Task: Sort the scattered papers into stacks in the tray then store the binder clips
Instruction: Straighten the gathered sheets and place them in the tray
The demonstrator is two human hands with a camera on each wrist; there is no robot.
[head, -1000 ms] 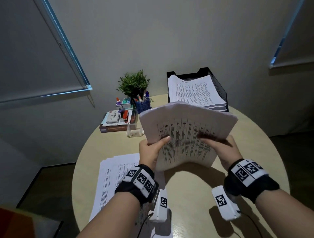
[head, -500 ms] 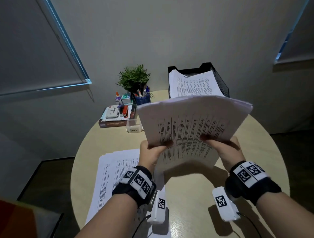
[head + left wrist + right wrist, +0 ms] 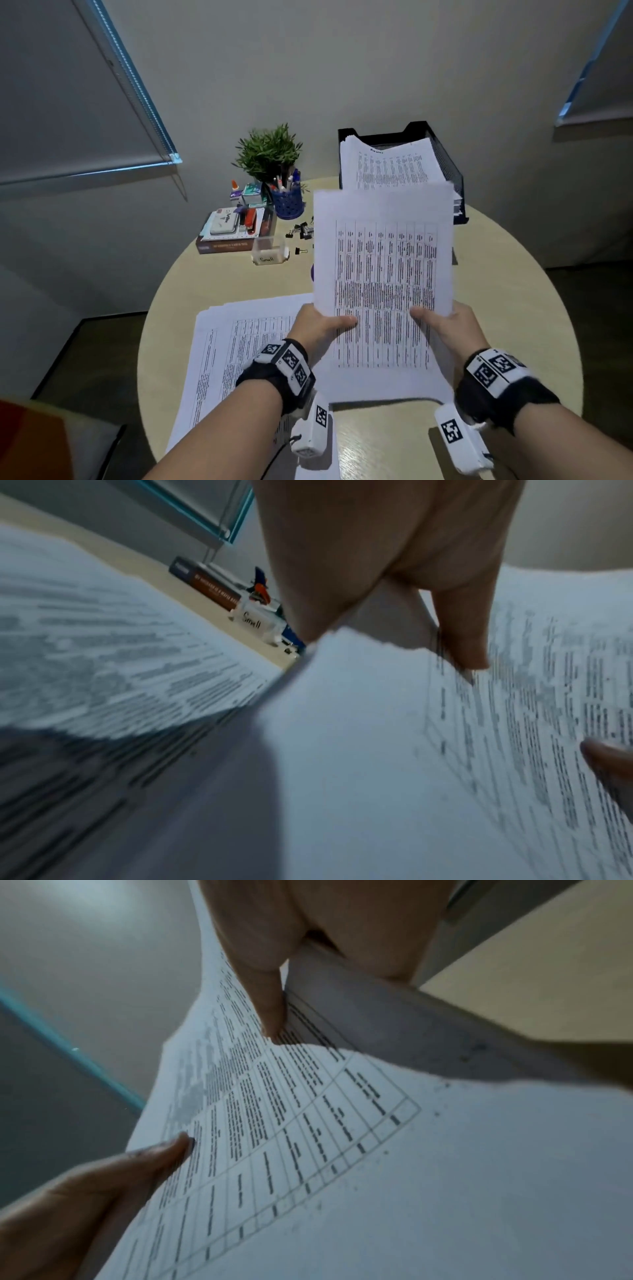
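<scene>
Both hands hold a stack of printed sheets (image 3: 383, 274) upright above the round table. My left hand (image 3: 322, 329) pinches its lower left edge, thumb on the front; my right hand (image 3: 448, 329) pinches the lower right edge the same way. The wrist views show the sheets (image 3: 445, 750) (image 3: 308, 1123) between thumb and fingers. A black mesh tray (image 3: 448, 171) at the table's far side holds a stack of papers (image 3: 387, 168). Another spread of papers (image 3: 233, 359) lies at front left. Several black binder clips (image 3: 303, 231) lie scattered beside a clear box labelled "Small" (image 3: 269, 253).
At the back left stand a potted plant (image 3: 269, 150), a blue pen cup (image 3: 287, 202), a glue bottle (image 3: 235, 190) and a book (image 3: 229, 245) with stationery on top. The table edge (image 3: 150, 308) curves around; dark floor lies beyond.
The held stack has turned from a tilted, sideways fan to upright portrait, and it has come lower, uncovering the binder clips. The grip of both hands is unchanged.
</scene>
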